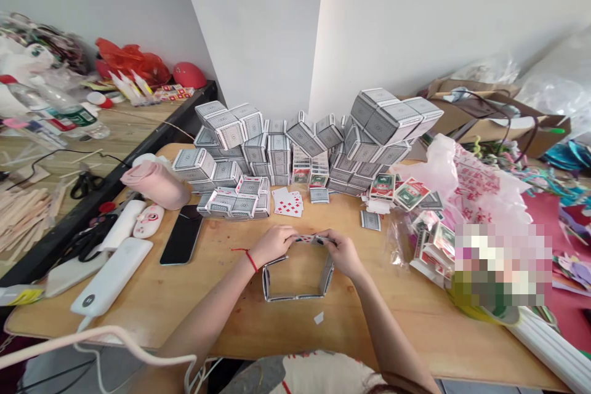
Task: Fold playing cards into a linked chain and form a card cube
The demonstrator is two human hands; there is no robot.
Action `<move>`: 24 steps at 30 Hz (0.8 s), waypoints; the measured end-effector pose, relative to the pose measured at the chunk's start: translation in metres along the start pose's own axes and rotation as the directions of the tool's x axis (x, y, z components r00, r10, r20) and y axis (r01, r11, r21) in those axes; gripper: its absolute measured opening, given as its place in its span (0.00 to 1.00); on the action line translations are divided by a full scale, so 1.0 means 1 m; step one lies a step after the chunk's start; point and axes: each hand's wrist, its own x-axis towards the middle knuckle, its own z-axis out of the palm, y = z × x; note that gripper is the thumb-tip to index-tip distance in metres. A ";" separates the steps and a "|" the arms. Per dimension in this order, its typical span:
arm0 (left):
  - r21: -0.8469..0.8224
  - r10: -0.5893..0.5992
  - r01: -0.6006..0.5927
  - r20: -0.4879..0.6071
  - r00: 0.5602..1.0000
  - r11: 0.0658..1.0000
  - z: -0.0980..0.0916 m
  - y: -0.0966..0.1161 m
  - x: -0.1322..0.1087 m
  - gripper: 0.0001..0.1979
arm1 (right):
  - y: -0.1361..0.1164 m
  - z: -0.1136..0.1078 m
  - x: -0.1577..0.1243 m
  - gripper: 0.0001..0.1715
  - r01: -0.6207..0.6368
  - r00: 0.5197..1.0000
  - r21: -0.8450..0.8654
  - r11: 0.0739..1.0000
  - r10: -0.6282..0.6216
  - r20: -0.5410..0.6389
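Wooden table: the left hand and right hand together pinch playing cards atop a card frame. Stacked card boxes stand behind.

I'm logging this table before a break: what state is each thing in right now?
left hand: closed on the top of the card ring
right hand: pinching the same top edge
card ring: standing on edge, hollow in the middle
phone: flat, screen dark
loose cards: face up, spread
card blocks: piled, several tilted
plastic bag: crumpled
bottle: lying on its side
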 end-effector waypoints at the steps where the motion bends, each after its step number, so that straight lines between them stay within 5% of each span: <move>1: 0.001 0.010 -0.010 -0.002 1.000 1.000 0.000 0.002 0.000 0.11 | -0.001 0.000 0.000 0.14 -0.003 1.000 0.009 1.000 0.003 -0.008; 7: 0.036 0.124 -0.123 -0.055 0.991 0.992 -0.007 0.007 -0.005 0.15 | -0.009 -0.011 -0.002 0.21 -0.042 0.999 0.151 0.988 0.040 0.017; 14: 0.112 0.236 -0.221 -0.157 0.959 0.969 -0.013 0.007 -0.012 0.16 | -0.019 -0.019 -0.007 0.27 -0.207 0.963 0.304 0.930 0.140 0.229; 24: 0.065 0.263 -0.255 -0.241 0.934 0.965 -0.017 0.010 -0.014 0.17 | -0.017 -0.016 -0.005 0.25 -0.155 0.987 0.350 0.924 0.134 0.085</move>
